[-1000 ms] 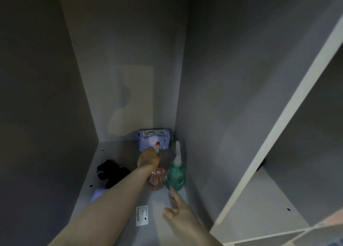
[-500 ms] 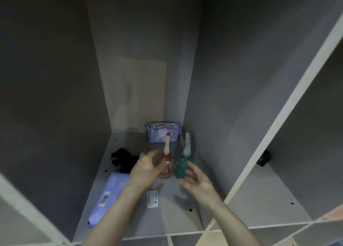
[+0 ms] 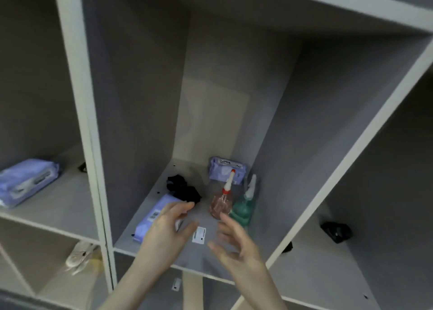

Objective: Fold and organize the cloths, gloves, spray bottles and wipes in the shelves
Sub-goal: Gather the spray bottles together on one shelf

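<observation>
- Nearest us, our left hand (image 3: pixel 167 233) and right hand (image 3: pixel 236 244) hover above the grey shelf (image 3: pixel 164 258), each grip released and holding nothing.
- Under the left fingers lies a flat lilac wipes pack (image 3: pixel 152 216), next to the crumpled black gloves (image 3: pixel 184 190).
- Beyond, the clear pink spray bottle (image 3: pixel 221 202) and green spray bottle (image 3: pixel 243 206) stand upright, side by side by the right wall, probably grouped on purpose.
- Farthest back, a second lilac wipes pack (image 3: pixel 226 172) leans against the rear panel.

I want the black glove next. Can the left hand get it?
Probably yes. The left hand is open with its fingertips just short of the black glove, and nothing lies between them.
</observation>
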Available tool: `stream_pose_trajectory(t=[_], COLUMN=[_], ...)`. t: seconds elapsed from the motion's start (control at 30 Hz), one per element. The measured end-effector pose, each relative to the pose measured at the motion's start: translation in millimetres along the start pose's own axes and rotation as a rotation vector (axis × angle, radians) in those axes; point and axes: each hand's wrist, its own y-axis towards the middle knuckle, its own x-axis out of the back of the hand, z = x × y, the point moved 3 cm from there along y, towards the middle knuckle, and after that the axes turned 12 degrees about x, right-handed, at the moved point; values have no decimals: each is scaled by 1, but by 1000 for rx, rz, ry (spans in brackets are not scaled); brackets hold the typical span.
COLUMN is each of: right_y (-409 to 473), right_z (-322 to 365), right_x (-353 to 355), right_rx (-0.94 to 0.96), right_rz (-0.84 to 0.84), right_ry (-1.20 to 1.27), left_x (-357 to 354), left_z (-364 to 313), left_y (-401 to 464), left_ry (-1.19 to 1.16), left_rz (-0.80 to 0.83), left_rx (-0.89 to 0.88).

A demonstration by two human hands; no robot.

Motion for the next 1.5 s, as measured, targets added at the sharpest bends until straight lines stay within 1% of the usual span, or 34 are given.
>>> stream_pose_trajectory(t=[0.07,0.1,0.2,0.23,0.4,0.47,0.53,0.63,0.73,0.8,0.87,0.93,1.03,1.13,1.23,1.33,1.4,1.43,1.5], right_y=[-17,-25,-43,-46,-38,-31,-20,1,31,52,75,100,135,170,202,229,243,251,266], right_z=[-1,-1,5,8,17,17,20,24,32,37,41,44,45,46,34,18,10,6,-3], right_x=[-5,-7,-18,-23,-63,-88,-122,-185,-254,-293,-321,-337,-349,-357,-364,-369,-371,-371,-371], right_rx=[-17,-31,-99,-103,-71,-72,-82,-85,-78,-88,-100,-131,-168,-158,-167,-192,-207,-218,-254], right_rz=[44,81,225,242,253,262,294,345,356,347,300,199,76,47,69,83,69,49,-13], right_ry=[-6,-21,-104,-134,-202,-213,-183,-141,-115,-97,-44,9,-21,-86,-229,-357,-404,-407,-393], left_x=[10,16,39,47,99,126,156,205,259,293,322,344,360,363,358,347,343,341,338], left_z=[3,5,12,16,48,63,81,110,136,152,167,182,203,225,245,271,298,312,329], left_y=[-16,-24,-48,-53,-57,-48,-35,-11,20,43,68,96,143,196,243,276,288,291,293], left_ry=[16,61,325,362,296,302,295,344,375,401,440,519,662,791,856,983,1037,1052,1055], left_rz=[15,41,127,137,88,59,46,39,30,35,32,4,7,114,198,284,353,368,340], left_rx=[30,51,118,131,173,154,174,207,193,191,197,179,148,178,204,201,256,280,288])
